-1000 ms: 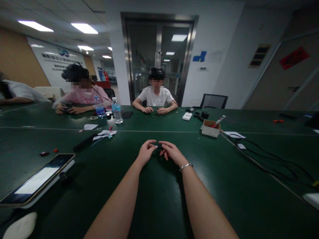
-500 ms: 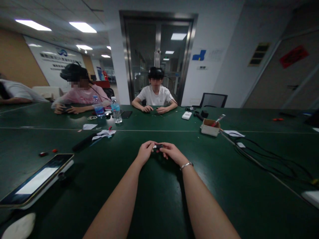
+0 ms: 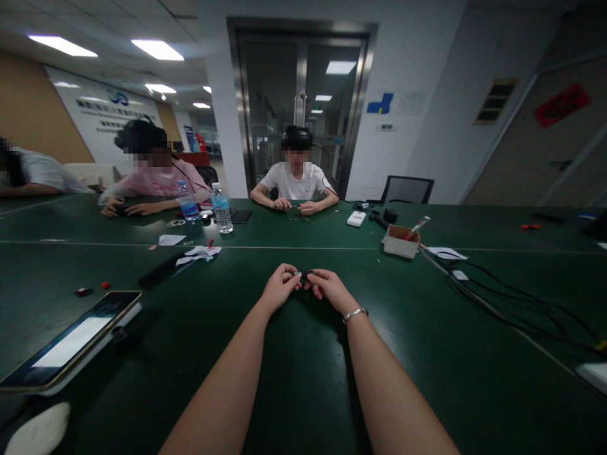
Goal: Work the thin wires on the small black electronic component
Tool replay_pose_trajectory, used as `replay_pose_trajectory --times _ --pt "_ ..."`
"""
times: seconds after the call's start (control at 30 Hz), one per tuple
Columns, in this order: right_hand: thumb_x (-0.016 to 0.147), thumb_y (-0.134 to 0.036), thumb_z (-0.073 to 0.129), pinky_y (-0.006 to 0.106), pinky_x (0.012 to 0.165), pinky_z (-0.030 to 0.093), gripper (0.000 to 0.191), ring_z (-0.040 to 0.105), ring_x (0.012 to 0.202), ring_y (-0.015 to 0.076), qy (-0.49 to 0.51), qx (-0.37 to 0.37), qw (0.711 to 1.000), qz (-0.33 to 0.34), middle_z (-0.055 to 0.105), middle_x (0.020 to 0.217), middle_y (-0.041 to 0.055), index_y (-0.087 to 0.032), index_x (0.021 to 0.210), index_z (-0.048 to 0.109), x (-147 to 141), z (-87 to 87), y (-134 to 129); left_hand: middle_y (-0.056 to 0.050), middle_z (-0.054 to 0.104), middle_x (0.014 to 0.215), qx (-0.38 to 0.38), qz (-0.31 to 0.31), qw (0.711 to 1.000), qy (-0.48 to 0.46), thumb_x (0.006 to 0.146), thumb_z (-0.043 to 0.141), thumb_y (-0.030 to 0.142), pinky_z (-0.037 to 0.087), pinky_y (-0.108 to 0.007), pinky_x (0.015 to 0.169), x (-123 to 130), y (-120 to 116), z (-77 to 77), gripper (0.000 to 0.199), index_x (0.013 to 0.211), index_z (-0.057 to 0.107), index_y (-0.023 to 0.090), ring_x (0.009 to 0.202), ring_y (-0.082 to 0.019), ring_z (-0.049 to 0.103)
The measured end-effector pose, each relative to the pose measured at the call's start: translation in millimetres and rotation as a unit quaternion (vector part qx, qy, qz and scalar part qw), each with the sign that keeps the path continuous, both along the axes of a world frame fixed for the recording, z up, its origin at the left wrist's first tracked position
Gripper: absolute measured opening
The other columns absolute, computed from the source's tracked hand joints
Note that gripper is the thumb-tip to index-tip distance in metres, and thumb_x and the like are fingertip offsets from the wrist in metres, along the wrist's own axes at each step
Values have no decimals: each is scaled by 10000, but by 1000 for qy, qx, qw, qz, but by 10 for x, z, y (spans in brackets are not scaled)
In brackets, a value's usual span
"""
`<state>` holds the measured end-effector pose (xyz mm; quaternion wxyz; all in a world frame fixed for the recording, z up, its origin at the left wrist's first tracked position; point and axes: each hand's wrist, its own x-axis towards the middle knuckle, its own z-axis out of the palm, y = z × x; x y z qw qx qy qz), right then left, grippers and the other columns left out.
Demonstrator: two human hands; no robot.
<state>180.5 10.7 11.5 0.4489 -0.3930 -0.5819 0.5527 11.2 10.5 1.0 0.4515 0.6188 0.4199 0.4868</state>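
Observation:
Just above the green table (image 3: 303,373), a small black-and-silver piece (image 3: 304,275), about the shape of a USB stick, sits between my two hands. My left hand (image 3: 280,287) pinches its silver end between thumb and fingers. The black end is pinched by my right hand (image 3: 328,289), which has a silver bracelet (image 3: 355,314) at the wrist. Fingers cover much of the piece, so its exact kind cannot be made out.
On the left lie a phone (image 3: 71,341) on a white box, a black cylinder (image 3: 159,270) and papers (image 3: 199,254). Bottles (image 3: 222,208) stand farther back. A small carton (image 3: 401,242) and cables (image 3: 512,297) are on the right. A person (image 3: 296,174) sits opposite.
My left thumb and fingers have shifted onto the silver end, covering more of it. My right fingers have closed further over the black end.

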Motion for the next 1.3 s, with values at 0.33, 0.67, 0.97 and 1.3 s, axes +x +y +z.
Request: replay_pose_trajectory --times 0.33,0.67,0.97,1.3 --pt "712 -378 665 181 383 304 299 424 394 44 17 -11 1000 -1 613 591 7 -113 834 599 2 -45 33 -3 637 671 4 -2 998 69 803 550 429 431 -254 624 -29 21 -26 259 867 550 179 633 -130 596" --pt "731 -369 650 177 387 313 287 443 410 52 12 5 1000 9 610 595 -7 -131 879 593 -7 -8 -14 13 516 467 7 69 978 196 827 349 638 333 -254 529 28 -75 78 553 572 540 185 464 -134 484" --pt "675 -331 709 171 378 283 249 411 416 40 -67 20 997 16 604 605 -16 -141 817 632 -50 40 -52 -35 594 600 47 66 971 226 848 346 603 334 -263 573 52 -79 48 551 575 591 192 580 -166 523" --pt "693 -364 662 166 354 230 242 372 390 38 -4 -25 998 -49 499 534 -51 -151 783 591 -48 13 -18 -43 636 933 89 12 992 91 776 602 334 443 -260 746 37 -78 68 233 969 638 209 813 -156 588"
